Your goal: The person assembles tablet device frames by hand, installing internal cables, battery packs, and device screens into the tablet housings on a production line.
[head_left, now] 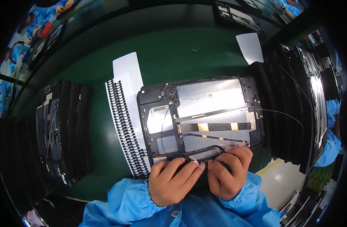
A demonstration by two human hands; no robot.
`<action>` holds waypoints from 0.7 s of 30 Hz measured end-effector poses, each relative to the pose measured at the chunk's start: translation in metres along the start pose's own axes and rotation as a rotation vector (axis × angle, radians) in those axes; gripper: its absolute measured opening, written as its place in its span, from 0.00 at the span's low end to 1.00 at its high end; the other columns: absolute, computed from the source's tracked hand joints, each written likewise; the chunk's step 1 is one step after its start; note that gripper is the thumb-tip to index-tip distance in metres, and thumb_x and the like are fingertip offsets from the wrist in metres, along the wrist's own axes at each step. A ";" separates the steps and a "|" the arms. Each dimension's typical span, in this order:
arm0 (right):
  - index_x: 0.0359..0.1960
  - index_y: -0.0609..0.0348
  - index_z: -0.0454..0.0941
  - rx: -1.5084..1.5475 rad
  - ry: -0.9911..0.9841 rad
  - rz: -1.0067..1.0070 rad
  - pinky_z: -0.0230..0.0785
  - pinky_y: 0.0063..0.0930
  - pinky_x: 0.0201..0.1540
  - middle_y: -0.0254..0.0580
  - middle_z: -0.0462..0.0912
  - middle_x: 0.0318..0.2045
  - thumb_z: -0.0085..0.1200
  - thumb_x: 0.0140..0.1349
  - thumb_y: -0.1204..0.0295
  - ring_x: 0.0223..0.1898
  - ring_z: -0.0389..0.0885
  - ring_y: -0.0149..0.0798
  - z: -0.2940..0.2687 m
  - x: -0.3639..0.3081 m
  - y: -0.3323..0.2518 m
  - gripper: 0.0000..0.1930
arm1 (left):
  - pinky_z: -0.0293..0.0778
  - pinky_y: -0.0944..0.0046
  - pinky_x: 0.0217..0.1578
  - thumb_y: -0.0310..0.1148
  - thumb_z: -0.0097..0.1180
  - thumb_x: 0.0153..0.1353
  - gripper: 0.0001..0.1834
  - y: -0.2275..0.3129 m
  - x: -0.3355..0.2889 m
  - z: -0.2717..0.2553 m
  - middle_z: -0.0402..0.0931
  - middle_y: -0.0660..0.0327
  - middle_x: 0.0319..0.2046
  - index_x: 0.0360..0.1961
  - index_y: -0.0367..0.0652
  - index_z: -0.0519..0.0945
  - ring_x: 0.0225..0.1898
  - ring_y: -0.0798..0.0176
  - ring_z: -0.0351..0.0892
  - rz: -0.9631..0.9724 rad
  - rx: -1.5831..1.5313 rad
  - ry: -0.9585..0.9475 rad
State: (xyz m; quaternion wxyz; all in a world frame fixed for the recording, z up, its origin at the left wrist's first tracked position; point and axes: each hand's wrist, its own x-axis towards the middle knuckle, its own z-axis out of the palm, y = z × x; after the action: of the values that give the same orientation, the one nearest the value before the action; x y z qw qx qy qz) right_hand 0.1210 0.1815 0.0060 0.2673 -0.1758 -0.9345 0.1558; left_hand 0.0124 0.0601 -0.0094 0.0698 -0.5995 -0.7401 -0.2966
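Observation:
An opened tablet lies on the green mat in front of me, its silver battery panels, flat ribbon cables and a thin dark wire showing. Along its near edge a narrow black strip bends into a loop. My left hand is closed at that edge, fingertips bunched by the strip's left end. Closed in a pinch, my right hand is at the strip's right end, its fingers touching the near right edge of the tablet. What lies between the fingertips of either hand is hidden.
White sheets bearing rows of small black stickers lie left of the tablet. Stacks of tablets in black foam stand at left and right. A white sheet lies at the back right. Other people in blue work beyond.

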 end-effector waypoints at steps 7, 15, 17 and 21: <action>0.25 0.60 0.77 -0.009 0.028 -0.072 0.62 0.43 0.42 0.38 0.73 0.24 0.56 0.35 0.79 0.33 0.71 0.42 0.004 0.001 -0.003 0.10 | 0.62 0.63 0.33 0.28 0.51 0.44 0.14 -0.002 0.001 0.000 0.74 0.61 0.37 0.35 0.41 0.79 0.37 0.60 0.71 0.016 -0.033 0.028; 0.28 0.63 0.77 0.273 -0.107 0.133 0.65 0.31 0.28 0.42 0.74 0.25 0.57 0.38 0.83 0.26 0.73 0.43 0.003 -0.040 -0.044 0.11 | 0.66 0.57 0.42 0.24 0.58 0.39 0.17 -0.040 -0.057 -0.056 0.74 0.57 0.38 0.35 0.44 0.80 0.42 0.52 0.73 -0.154 -0.202 0.125; 0.27 0.63 0.77 0.367 -0.154 0.206 0.67 0.32 0.28 0.43 0.75 0.26 0.57 0.41 0.81 0.25 0.74 0.44 0.029 -0.053 -0.059 0.09 | 0.66 0.56 0.44 0.22 0.60 0.37 0.18 -0.053 -0.081 -0.043 0.74 0.54 0.40 0.35 0.44 0.81 0.45 0.49 0.72 -0.372 -0.242 0.082; 0.27 0.63 0.75 0.356 -0.172 0.235 0.69 0.33 0.27 0.44 0.73 0.26 0.56 0.45 0.80 0.24 0.74 0.45 0.065 -0.053 -0.077 0.06 | 0.60 0.49 0.49 0.30 0.59 0.43 0.22 -0.051 -0.093 -0.023 0.70 0.52 0.47 0.43 0.42 0.76 0.51 0.46 0.65 -0.268 -0.129 -0.176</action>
State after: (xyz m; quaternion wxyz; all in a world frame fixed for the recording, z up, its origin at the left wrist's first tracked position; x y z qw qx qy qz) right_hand 0.1087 0.0783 -0.0406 0.1935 -0.2197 -0.8848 0.3625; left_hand -0.0152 -0.0360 -0.0515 -0.0743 -0.5224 -0.7961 -0.2963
